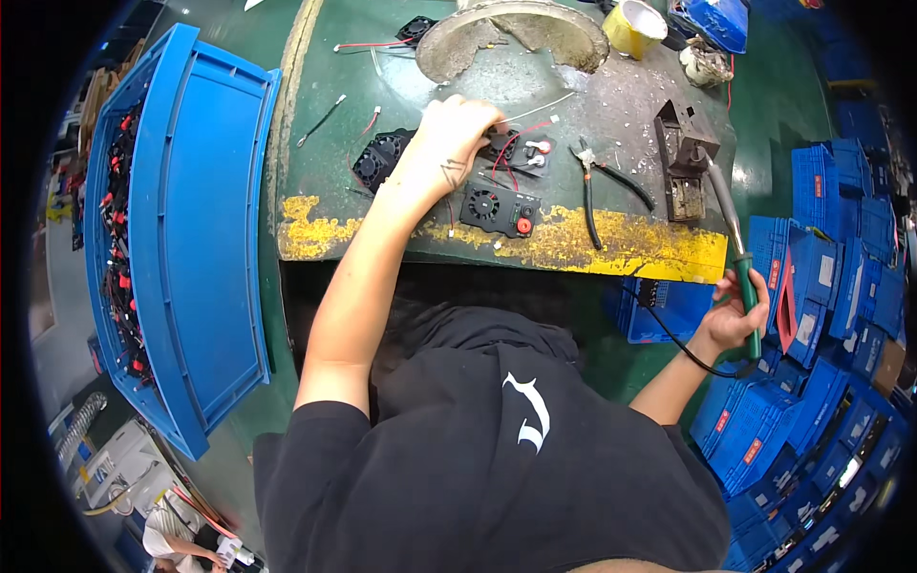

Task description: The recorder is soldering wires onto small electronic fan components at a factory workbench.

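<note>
The left hand (457, 134) rests fingers-down on a black fan unit (521, 153) on the green tabletop (621, 124), beside a second unit (499, 208) and pliers (597, 181). The right hand (734, 315) is fisted around a green-handled soldering iron (737, 244) off the tabletop's right edge.

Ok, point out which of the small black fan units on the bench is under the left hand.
The fan unit with red wires at the left hand's fingertips. The fan with the red button lies nearer the yellow edge, and another fan lies left of the wrist, both untouched.

Green worktable (325, 181) with a worn yellow front edge; on it, black fan modules (499, 207) (red wires, red button); left of it, blue crate (196, 239); green-handled soldering iron (750, 286).
</note>
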Demonstrator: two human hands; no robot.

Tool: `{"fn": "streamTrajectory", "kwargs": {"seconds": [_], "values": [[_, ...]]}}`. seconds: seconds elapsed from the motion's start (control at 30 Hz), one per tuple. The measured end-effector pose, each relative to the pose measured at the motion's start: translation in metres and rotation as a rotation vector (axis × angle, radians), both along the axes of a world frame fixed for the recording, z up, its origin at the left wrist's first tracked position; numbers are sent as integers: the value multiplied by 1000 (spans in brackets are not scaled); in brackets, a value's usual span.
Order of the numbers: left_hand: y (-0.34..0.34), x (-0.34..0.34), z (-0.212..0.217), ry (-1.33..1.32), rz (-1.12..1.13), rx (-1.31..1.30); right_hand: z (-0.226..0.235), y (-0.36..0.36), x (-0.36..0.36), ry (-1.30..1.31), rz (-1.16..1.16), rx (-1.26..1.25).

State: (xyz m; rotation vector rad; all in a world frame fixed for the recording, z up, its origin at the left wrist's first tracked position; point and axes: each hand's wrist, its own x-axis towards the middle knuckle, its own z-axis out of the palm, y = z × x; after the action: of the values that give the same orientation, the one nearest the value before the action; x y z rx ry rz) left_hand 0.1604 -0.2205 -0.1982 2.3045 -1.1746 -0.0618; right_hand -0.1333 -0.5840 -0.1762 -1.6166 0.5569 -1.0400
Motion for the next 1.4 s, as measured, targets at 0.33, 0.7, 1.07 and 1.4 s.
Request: {"fn": "streamTrajectory", "kwargs": {"seconds": [0.33,0.7,1.07,1.4], "values": [[-15,-6,6,-17,22,40,19,15,-2,-136,-32,133],[-32,-1,2,-43,-139,-168,10,39,27,-100,65,55],[-51,-34,10,-182,539,-60,7,38,39,-79,79,125],[-83,-19,17,86,561,275,-6,52,30,8,173,49]]}}
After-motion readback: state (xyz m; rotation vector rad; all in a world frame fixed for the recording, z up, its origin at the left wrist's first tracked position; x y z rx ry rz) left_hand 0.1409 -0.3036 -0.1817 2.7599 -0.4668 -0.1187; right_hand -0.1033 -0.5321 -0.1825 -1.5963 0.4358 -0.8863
